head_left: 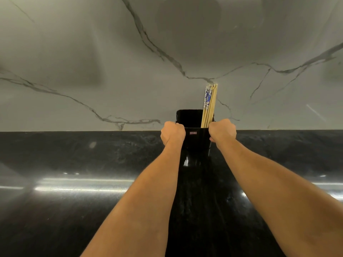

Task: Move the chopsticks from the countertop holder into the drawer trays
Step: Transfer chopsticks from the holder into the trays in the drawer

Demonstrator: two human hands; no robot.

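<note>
A black rectangular holder (196,138) stands on the dark countertop against the marble back wall. A bundle of chopsticks (209,106), several plain wooden ones and some with blue-and-white patterned tops, stands upright in its right side. My left hand (173,134) grips the holder's left edge, fingers curled over the rim. My right hand (222,131) grips its right edge, just beside the chopsticks. Both arms reach straight forward. No drawer or tray is in view.
The glossy black stone countertop (74,173) stretches left and right of the holder. A grey-veined marble wall (111,71) rises directly behind it.
</note>
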